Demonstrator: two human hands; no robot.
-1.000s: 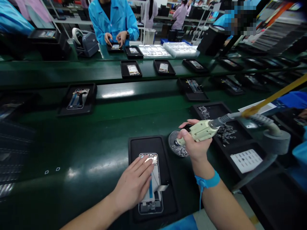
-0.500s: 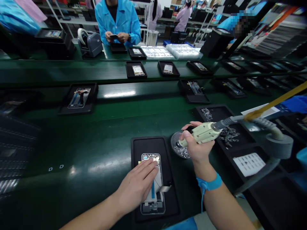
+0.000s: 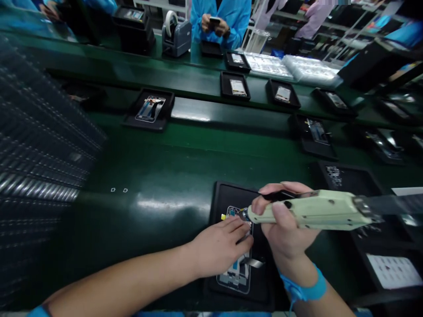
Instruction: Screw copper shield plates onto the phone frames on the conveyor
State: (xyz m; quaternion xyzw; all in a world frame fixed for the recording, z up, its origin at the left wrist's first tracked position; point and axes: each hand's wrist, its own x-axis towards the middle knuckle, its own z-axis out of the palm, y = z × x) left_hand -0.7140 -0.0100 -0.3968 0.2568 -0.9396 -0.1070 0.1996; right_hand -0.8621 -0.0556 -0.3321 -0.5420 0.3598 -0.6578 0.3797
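A smartphone with its back open (image 3: 235,278) lies in a black tray (image 3: 233,194), its circuit board partly showing near the top. My left hand (image 3: 221,246) presses flat across the phone's middle, hiding much of it. My right hand (image 3: 286,224) grips a pale green electric screwdriver (image 3: 313,211), whose metal tip sits at the top of the phone, next to my left fingers. Whether the tip touches a screw is hidden. A blue strap (image 3: 306,287) circles my right wrist.
Several black trays holding phones line the green workbench. A tray of loose screws (image 3: 343,179) and a printed sheet (image 3: 393,271) lie to the right. Across the bench, a person in a blue smock (image 3: 221,22) holds a phone beside a tape dispenser (image 3: 176,35).
My right hand has swung the screwdriver left from above the round perforated dish to the top of the phone. My left hand has shifted slightly, and the whole view has tilted.
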